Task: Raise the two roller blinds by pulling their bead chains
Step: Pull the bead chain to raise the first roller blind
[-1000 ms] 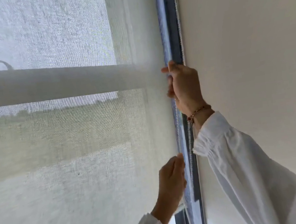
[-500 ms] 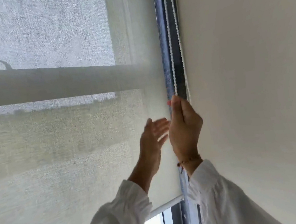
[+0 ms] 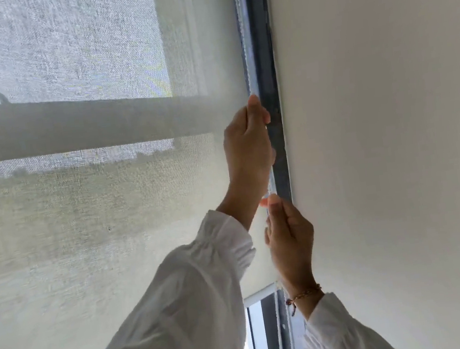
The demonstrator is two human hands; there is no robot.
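A sheer white roller blind (image 3: 97,221) covers the window on the left; its bottom bar (image 3: 260,291) hangs just above the lower edge of view. The white bead chain (image 3: 243,40) runs down the dark window frame (image 3: 264,52) beside the wall. My left hand (image 3: 248,142) is up high, closed on the chain. Below it, my right hand (image 3: 289,236), with a braided bracelet at the wrist, pinches the same chain. Both arms wear white sleeves. No second blind is in view.
A plain cream wall (image 3: 395,152) fills the right half. A horizontal bar (image 3: 70,125) shows through the blind fabric. Bare glass (image 3: 257,337) shows under the blind's bottom bar.
My left hand rose from low on the chain, opened, then closed on it high up. My right hand came down from high to low. The blind's bottom bar has risen into view.
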